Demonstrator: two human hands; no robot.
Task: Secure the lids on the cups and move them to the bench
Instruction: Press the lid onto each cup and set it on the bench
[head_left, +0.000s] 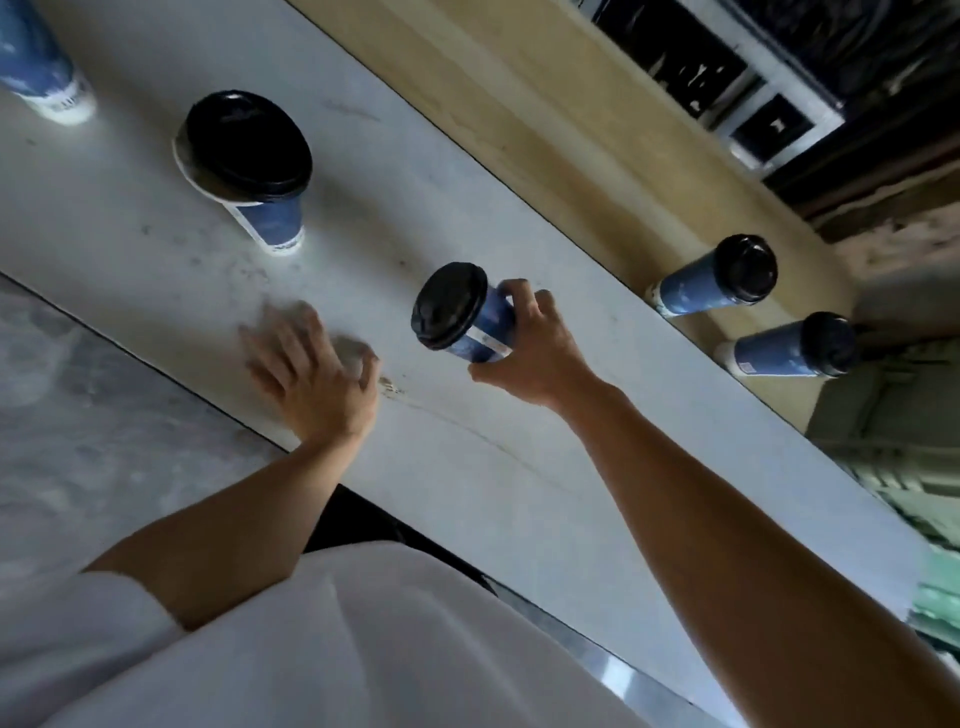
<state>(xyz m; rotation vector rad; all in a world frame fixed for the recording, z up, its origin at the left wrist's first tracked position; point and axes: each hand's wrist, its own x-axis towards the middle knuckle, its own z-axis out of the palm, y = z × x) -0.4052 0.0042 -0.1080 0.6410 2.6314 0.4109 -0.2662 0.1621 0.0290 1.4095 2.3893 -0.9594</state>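
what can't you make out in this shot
Head view: cup at top left is cut off by the frame edge, so its lid cannot be seen.
Left hand is motion-blurred; whether it touches the table is unclear.
Held cup: right hand covers its side; print too small to read.

Five blue cups (36, 67) (272, 221) (488, 325) (693, 291) (769, 356), four black lids (247, 143) (449, 304) (748, 267) (831, 343), two bare hands (311, 371) (535, 353), one table (467, 467), one bench (519, 104)

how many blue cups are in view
5. One cut-off cup at the frame's top left on the table, one lidded cup mid-table, one held cup in the right hand, two bench cups on the wooden bench. Others may be out of frame.
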